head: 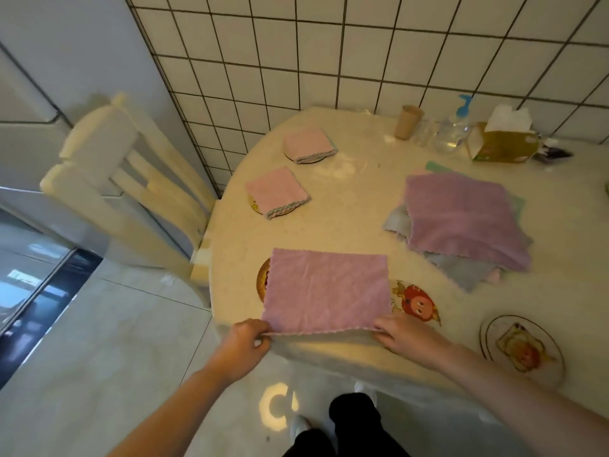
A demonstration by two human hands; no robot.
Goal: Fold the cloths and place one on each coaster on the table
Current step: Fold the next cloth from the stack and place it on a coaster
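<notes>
Purple cloth (326,290): flat at table (356,222) front edge, over coaster (263,281).
L hand (245,341): pinches near-left corner.
R hand (403,336): pinches near-right corner.
Pink folded cloths (276,191): on 2 far coasters.

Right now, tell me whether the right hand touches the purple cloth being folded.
Touching. The head view shows the right hand pinching the near corner of the purple cloth.

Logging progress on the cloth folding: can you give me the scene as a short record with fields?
left hand: pinches near left corner of purple cloth
right hand: pinches near right corner
purple cloth: spread flat, partly covering two coasters
folded pink cloths: two, each on a coaster
bare coaster: one, near right
unfolded pile: right of centre
</notes>
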